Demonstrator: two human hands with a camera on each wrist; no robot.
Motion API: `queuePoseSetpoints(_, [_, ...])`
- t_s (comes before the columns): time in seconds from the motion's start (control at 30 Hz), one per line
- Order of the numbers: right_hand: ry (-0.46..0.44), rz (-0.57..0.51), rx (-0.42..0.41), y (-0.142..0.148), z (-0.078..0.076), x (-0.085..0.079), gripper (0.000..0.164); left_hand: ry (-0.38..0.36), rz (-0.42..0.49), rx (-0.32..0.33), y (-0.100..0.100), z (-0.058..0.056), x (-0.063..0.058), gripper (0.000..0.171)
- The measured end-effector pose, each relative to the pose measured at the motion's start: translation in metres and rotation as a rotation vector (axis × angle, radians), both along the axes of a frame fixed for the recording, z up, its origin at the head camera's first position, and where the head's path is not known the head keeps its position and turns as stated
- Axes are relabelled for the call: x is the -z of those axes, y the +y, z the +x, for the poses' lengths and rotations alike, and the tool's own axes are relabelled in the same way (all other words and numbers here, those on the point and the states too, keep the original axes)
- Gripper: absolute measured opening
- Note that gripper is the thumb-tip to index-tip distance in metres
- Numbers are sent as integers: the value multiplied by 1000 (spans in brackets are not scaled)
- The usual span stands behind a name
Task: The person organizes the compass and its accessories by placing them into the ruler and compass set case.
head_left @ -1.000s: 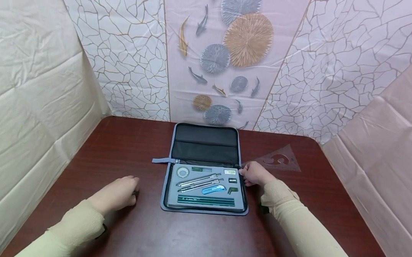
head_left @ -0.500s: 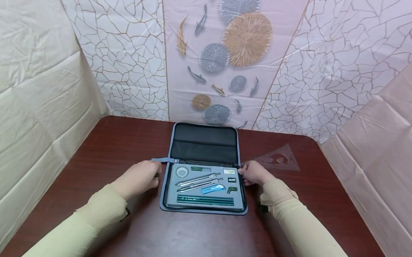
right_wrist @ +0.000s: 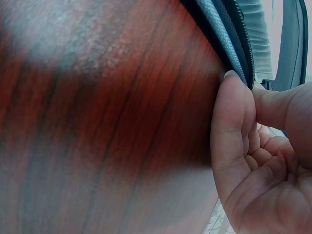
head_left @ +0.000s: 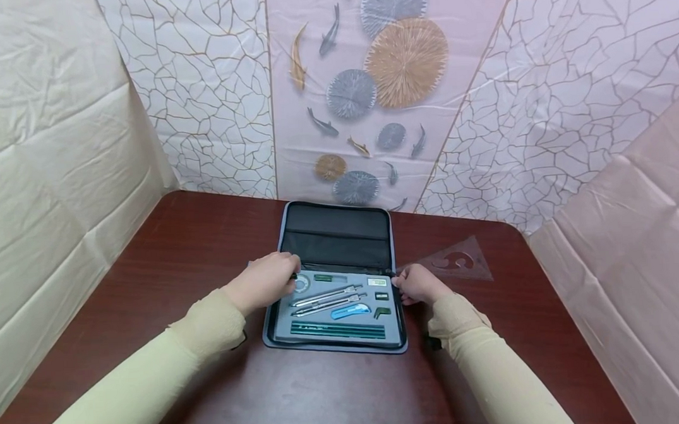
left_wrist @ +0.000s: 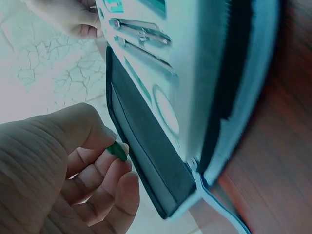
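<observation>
An unzipped blue drawing-set case [head_left: 335, 244] lies on the table, its black-lined lid laid back. In its grey insert [head_left: 316, 320] sit two metal compasses [head_left: 327, 300], a blue cutter knife [head_left: 351, 311], green pencils [head_left: 338, 330], an eraser [head_left: 377, 282], a sharpener [head_left: 382, 296] and a round dial-like disc [head_left: 301, 283]. My left hand [head_left: 265, 281] is over the insert's upper left corner, partly hiding the disc. Between its thumb and index finger it pinches a small green piece [left_wrist: 117, 150], its kind unclear. My right hand [head_left: 422, 285] pinches the case's right zipper edge [right_wrist: 239, 53].
Right of the case, behind my right hand, a clear set square [head_left: 461, 262] lies on the dark red-brown table [head_left: 336, 395]. A patterned cloth [head_left: 215, 97] hangs behind the table, with plain cloth walls on both sides.
My left hand has moved right and away from me, from the table left of the case to over its insert. The right hand has stayed at the case's edge.
</observation>
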State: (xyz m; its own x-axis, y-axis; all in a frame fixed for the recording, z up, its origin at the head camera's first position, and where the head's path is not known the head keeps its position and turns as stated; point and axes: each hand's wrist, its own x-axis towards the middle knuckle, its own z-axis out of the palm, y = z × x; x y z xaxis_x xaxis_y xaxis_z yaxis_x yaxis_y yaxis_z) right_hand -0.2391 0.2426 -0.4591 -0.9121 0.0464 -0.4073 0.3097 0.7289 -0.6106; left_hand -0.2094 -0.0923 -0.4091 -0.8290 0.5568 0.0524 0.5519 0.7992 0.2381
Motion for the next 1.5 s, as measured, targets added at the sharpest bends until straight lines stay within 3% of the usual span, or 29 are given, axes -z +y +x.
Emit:
queuePoseSetpoints(0.47, [2, -1, -2, 1, 3, -4, 32, -84, 19, 84, 57, -14, 14, 20])
queuePoseSetpoints(0.7, [8, -2, -22, 3, 1, -2, 36, -76, -56, 88, 76, -22, 18, 18])
queuePoseSetpoints(1.03, [1, -5, 12, 2, -2, 2, 32, -81, -135, 98, 94, -33, 28, 22])
queuePoseSetpoints(1.3, [5, -3, 6, 1, -1, 1, 34, -22, -128, 110, 97, -37, 37, 22])
queuePoseSetpoints(1.5, [9, -9, 6, 1, 1, -1, 32, 20, -142, 134, 99, -36, 37, 26])
